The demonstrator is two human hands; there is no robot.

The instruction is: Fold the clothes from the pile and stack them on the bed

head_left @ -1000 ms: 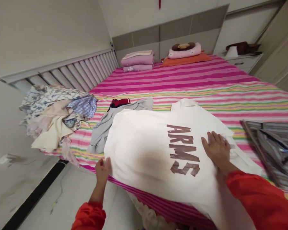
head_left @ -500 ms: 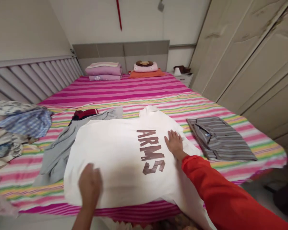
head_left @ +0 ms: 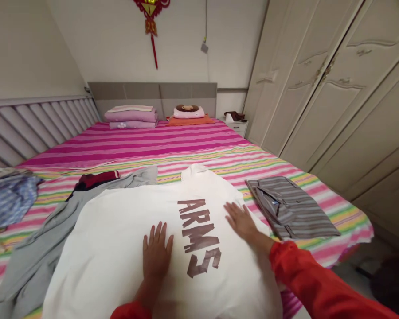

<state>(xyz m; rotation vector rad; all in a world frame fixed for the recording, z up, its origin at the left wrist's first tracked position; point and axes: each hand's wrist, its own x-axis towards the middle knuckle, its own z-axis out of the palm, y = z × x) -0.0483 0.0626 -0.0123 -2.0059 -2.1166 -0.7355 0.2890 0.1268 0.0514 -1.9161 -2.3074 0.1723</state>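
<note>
A white shirt (head_left: 119, 239) with "ARMS" in dark brown letters lies spread over the near part of the bed. Flat on its middle, left of the lettering, rests my left hand (head_left: 157, 254), fingers spread. My right hand (head_left: 242, 221) lies open on the shirt near the collar end, right of the letters, fingers stretched out. Neither hand grips anything. The shirt's near edge runs out of view at the bottom. Right of it is a folded grey striped shirt (head_left: 295, 210). A grey garment (head_left: 43, 248) lies partly under the white shirt's left side.
A dark red and navy garment (head_left: 96, 179) lies beyond the grey one. Blue checked clothes (head_left: 11, 197) are heaped at far left. Folded lilac bedding (head_left: 131, 116) and an orange pillow (head_left: 191, 120) are by the headboard (head_left: 126, 92). A wardrobe (head_left: 319, 88) stands along the right.
My left hand has moved right from the shirt's left part to its middle and opened out flat. My right hand stays on the shirt. The view has tilted upward and come closer.
</note>
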